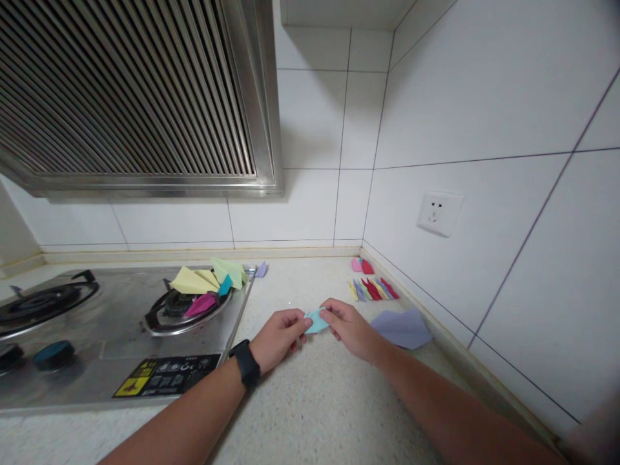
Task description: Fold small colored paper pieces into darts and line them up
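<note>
With my left hand (281,337) and right hand (351,328) I pinch opposite ends of a small light-blue piece of folded paper (318,321), held between them. A wide lavender paper sheet (404,328) lies just right of my right hand; beyond that hand sits a row of small multicoloured folded papers (372,289).

The label (169,376) on the stove (123,336) bears illegible print.

cam: on head | view: fwd+dn | nr cntr (300,407) | faces tiled wall (312,119)
</note>
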### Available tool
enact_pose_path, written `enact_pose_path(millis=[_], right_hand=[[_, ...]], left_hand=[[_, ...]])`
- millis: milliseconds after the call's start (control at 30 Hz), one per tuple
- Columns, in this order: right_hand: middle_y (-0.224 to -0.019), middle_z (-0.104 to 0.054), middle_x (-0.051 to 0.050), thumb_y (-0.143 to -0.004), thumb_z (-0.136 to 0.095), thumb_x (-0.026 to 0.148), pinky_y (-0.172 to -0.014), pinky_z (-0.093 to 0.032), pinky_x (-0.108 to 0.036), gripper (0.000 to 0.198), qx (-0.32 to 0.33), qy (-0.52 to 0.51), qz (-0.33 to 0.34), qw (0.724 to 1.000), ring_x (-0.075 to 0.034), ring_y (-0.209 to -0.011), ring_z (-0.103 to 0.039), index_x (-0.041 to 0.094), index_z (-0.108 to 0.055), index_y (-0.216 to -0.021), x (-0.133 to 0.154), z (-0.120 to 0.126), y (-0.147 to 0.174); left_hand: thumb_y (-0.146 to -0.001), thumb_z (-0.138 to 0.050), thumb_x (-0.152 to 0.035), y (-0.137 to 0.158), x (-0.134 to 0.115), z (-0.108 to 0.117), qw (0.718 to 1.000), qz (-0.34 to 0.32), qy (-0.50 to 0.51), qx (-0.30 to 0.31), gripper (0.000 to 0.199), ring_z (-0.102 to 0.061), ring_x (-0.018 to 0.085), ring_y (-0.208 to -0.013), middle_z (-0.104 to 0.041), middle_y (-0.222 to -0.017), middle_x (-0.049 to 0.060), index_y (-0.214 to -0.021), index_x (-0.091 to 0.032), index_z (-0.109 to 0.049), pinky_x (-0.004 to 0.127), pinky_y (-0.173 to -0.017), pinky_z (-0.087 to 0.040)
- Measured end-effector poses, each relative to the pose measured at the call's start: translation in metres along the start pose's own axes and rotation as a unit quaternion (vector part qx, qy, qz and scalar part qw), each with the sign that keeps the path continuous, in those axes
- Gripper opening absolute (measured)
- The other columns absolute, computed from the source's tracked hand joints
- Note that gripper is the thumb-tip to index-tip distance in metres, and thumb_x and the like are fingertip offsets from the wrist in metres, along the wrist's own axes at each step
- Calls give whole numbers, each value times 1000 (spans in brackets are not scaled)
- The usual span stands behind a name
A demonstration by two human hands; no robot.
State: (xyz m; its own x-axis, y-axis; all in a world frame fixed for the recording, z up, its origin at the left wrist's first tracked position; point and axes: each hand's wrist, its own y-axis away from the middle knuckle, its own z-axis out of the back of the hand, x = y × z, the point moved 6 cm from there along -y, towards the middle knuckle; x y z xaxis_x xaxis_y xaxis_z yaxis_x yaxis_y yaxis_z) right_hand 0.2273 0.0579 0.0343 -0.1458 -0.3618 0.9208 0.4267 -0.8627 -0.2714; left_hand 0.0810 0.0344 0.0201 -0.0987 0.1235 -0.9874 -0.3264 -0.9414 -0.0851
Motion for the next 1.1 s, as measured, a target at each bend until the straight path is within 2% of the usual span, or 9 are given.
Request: enact_pose_path(millis=[200,367,600,833,1100], right_hand=[[-55,-42,6,-87,-53,42,-49,-28,-23,25,-11,0,9,1000,-9,-50,-35,19,-56,-79,8,1,0],[-55,-41,6,-88,-53,40,-48,-27,-23,24,-29,2,14,999,-9,-49,-35,19,-56,-80,3,6,-2],[-55,-42,6,-88,-53,40,-45,-26,-22,23,-31,-4,6,999,-8,-46,-34,19,-56,-79,-2,7,-4],[-53,-39,8,-87,-52,46,-39,-23,-21,28,-11,-60,-20,998,-8,-41,-33,19,-53,-79,-8,3,-4],[-57,-46,5,-84,-55,48,-43,-28,-22,32,3,-105,-19,994,-8,-44,-39,16,-57,-79,-4,1,-3]], left_hand=[[-80,-58,-54,1,-6,2,999,-19,-37,-10,40,-35,6,-43,-52,-56,-4,-76,-14,-62,19,-43,-23],[-81,-60,-48,1,-12,4,997,-44,-60,-29,37,-36,7,-47,-51,-56,-3,-74,-12,-66,19,-46,-24],[-81,-60,-48,-2,-4,2,999,-21,-28,-2,37,-33,6,-43,-48,-53,-4,-77,-12,-67,20,-44,-21],[-82,-59,-47,0,-6,3,999,-40,-19,-5,35,-35,7,-44,-50,-54,-3,-76,-13,-64,20,-44,-25],[-82,-59,-48,-2,-5,4,999,-41,-1,-5,35,-36,6,-44,-50,-55,-4,-76,-13,-61,19,-44,-26]])
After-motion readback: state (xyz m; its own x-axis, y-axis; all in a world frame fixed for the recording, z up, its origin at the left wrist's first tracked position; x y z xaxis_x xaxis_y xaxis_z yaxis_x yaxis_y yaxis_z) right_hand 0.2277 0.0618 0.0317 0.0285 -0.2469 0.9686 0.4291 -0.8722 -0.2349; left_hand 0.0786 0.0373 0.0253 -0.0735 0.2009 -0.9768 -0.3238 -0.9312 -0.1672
